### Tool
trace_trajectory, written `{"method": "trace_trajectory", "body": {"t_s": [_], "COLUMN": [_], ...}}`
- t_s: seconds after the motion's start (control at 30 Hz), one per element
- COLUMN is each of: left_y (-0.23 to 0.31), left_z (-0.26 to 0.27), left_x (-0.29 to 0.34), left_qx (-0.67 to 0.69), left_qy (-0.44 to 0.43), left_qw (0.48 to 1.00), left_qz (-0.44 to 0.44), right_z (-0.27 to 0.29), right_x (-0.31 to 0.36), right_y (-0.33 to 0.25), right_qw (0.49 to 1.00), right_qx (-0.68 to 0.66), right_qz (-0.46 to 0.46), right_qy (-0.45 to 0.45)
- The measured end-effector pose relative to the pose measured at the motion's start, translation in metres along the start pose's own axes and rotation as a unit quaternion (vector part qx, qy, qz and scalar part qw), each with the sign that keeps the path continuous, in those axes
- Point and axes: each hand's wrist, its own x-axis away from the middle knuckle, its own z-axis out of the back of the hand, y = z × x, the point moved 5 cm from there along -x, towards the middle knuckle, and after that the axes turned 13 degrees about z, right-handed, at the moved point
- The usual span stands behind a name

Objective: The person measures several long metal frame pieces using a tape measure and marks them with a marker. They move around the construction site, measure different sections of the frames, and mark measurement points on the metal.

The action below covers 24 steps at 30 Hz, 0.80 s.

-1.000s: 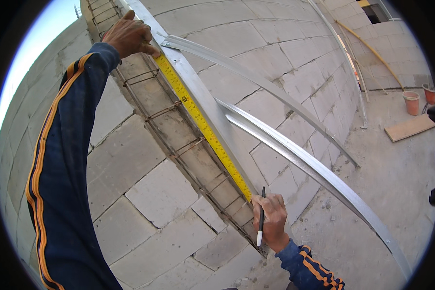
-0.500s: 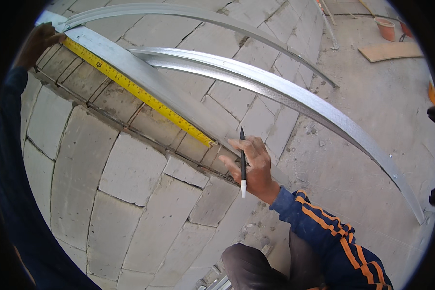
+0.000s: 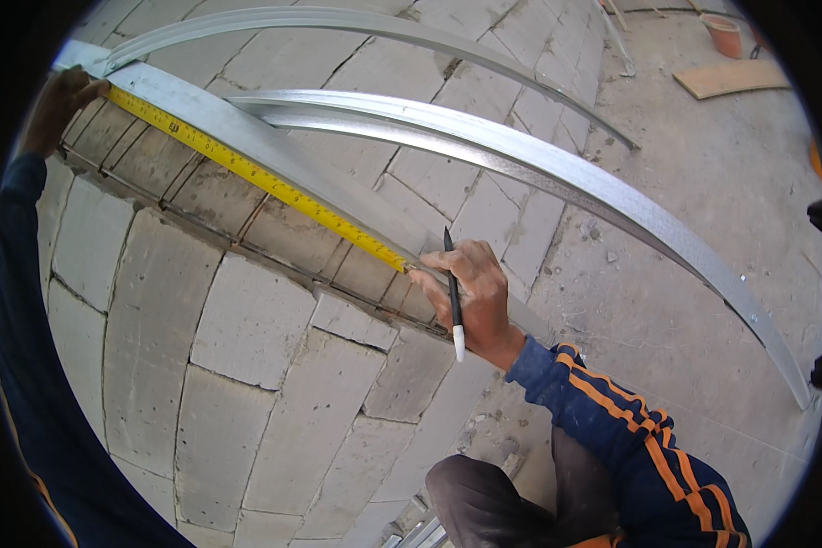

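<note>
A yellow tape measure (image 3: 258, 175) is stretched along the edge of a straight silvery metal profile (image 3: 192, 99). At the far left my left hand (image 3: 57, 111) is closed around the blade's far end, beside the profile; the case, if it is there, is hidden. My right hand (image 3: 478, 297) pinches near the blade's hooked end, thumb and fingertips touching or almost touching it. Held between the fingers of that same hand is a black pen (image 3: 453, 288) with a white end, its dark tip pointing up and away.
Two curved metal profiles (image 3: 521, 151) arc from the straight one toward the floor at right. Pale block masonry (image 3: 247, 320) lies below, with thin rebar (image 3: 237, 245) in a gap. A board (image 3: 731, 79) and an orange bucket (image 3: 724, 36) are at the far right.
My right hand has shifted slightly left and up, bringing its fingertips to the blade's hooked end. My left hand and the tape's far end sit slightly further left and lower.
</note>
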Motion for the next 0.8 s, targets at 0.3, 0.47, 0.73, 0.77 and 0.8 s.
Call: {"method": "trace_trajectory", "body": {"t_s": [0.3,0.47,0.73,0.77,0.8], "left_y": [0.016,0.009,-0.019,-0.022,-0.023], "left_z": [0.014,0.01,-0.009,-0.011,-0.012], "left_x": [0.016,0.014,-0.007,-0.008,-0.009], "left_qx": [0.005,-0.013,0.018,0.019,0.02], "left_qy": [0.028,0.044,-0.001,-0.004,-0.006], "left_qw": [0.999,0.998,1.0,1.0,1.0], "left_qz": [-0.037,-0.043,0.006,0.0,-0.005], "right_z": [-0.002,-0.002,-0.003,-0.003,-0.002], "right_x": [0.0,-0.001,-0.004,-0.004,-0.004], "right_y": [0.005,0.006,0.006,0.006,0.006], "right_qw": [1.0,1.0,1.0,1.0,1.0], "right_qx": [-0.005,-0.007,-0.014,-0.015,-0.017], "right_qz": [-0.007,-0.007,0.003,0.001,0.0], "right_qy": [0.009,0.005,-0.003,-0.003,-0.002]}}
